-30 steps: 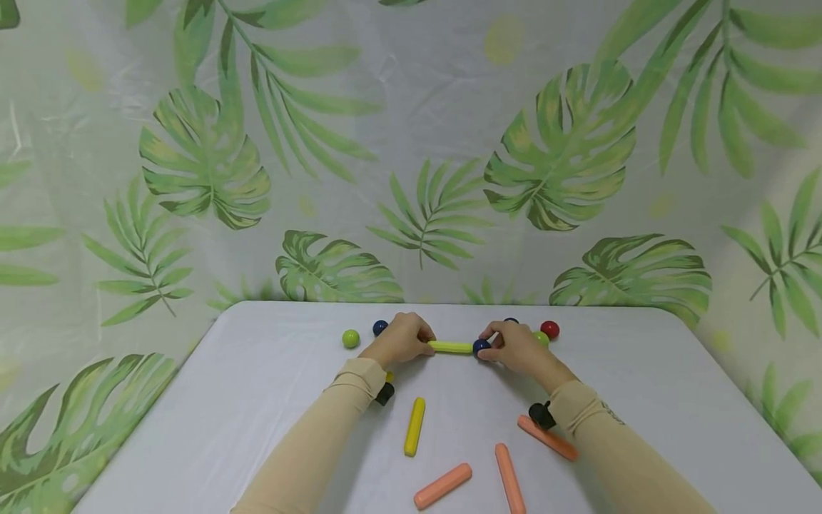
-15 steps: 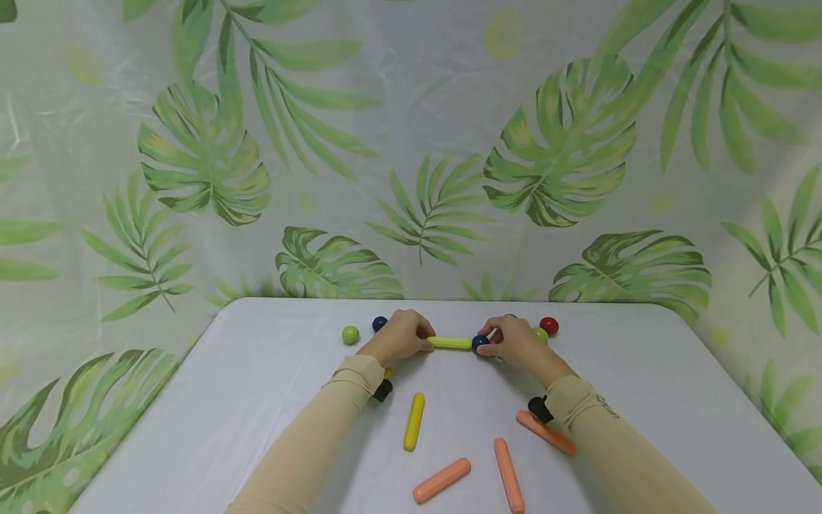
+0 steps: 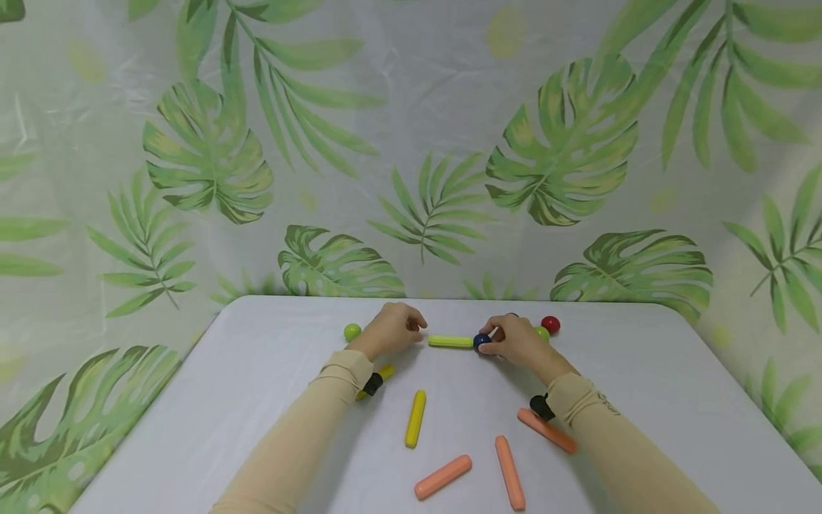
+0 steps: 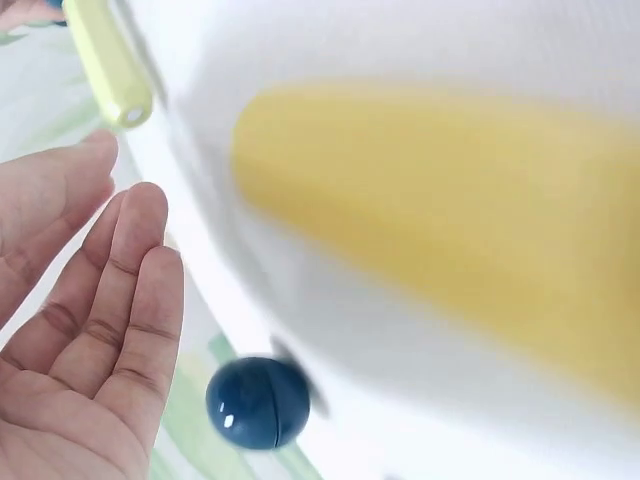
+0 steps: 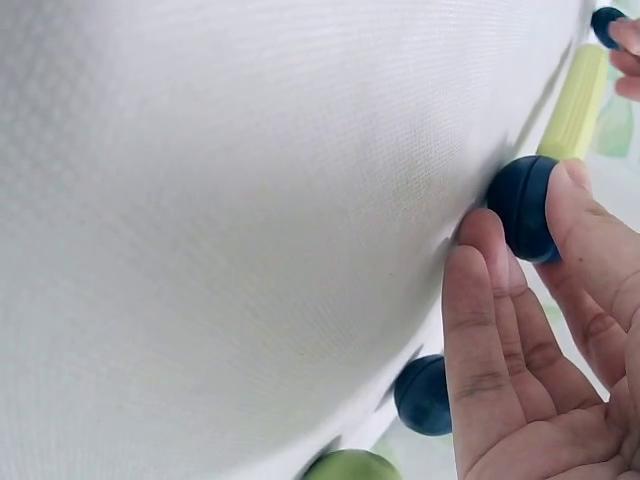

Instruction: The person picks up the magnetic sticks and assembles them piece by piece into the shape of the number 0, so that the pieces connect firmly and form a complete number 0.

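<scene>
My right hand (image 3: 516,343) pinches a dark blue ball (image 3: 481,343) between thumb and fingers. The ball touches the right end of a lime-yellow stick (image 3: 449,342) lying near the table's far side. My left hand (image 3: 390,330) is just left of the stick's free end, apart from it, with relaxed fingers and nothing held. In the left wrist view that stick's end (image 4: 130,110) shows a small pale spot. Beside the left fingers in that view sits another blue ball (image 4: 258,402), which the hand hides in the head view. A third blue ball (image 5: 424,395) lies by the right fingers.
A green ball (image 3: 352,332) lies left of the left hand; another green ball (image 3: 543,333) and a red ball (image 3: 550,325) are right of the right hand. Yellow sticks (image 3: 415,419) and orange sticks (image 3: 443,477) lie nearer on the white table (image 3: 257,400).
My left hand has let go of the lime-yellow stick's left end and moved a little left. My right hand keeps holding the blue ball in about the same place.
</scene>
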`<state>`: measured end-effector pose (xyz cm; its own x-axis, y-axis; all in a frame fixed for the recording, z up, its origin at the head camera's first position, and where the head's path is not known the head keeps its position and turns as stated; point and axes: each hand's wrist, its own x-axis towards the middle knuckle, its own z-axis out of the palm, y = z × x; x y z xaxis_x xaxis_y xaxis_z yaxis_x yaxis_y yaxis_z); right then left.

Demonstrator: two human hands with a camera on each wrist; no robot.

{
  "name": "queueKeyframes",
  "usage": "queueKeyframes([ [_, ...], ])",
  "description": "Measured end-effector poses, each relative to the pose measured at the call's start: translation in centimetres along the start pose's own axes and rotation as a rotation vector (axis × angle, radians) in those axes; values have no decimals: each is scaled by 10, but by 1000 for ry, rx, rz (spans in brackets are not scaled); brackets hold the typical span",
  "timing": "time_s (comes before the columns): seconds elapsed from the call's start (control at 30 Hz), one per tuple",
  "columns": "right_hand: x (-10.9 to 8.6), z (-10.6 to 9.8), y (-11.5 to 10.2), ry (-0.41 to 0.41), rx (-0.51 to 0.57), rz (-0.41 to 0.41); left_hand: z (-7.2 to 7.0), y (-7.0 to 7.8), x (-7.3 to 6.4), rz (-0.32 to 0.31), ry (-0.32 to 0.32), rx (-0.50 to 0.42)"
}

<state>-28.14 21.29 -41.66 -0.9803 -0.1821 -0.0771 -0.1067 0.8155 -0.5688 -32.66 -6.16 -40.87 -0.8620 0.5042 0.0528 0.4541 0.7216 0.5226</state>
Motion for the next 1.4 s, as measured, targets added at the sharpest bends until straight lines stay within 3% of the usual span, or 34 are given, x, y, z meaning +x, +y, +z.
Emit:
queueKeyframes([
  [0.17, -2, -1, 0, -3, 6, -4, -14, -5, -3, -24, 43, 17],
  [0.4, -2, -2, 1, 7, 11, -9, -37, -20, -12, -162, 94, -16],
  [0.57, -1, -3, 3, 12, 11, -10, -45, -29, -13, -207, 112, 8],
  [0.93, 0, -1, 5, -3, 31, -5, -39, -37, -12, -275, 109, 40],
  [1.4, 4, -1, 9, 5, 19, -3, -30, -38, -9, -283, 84, 37],
])
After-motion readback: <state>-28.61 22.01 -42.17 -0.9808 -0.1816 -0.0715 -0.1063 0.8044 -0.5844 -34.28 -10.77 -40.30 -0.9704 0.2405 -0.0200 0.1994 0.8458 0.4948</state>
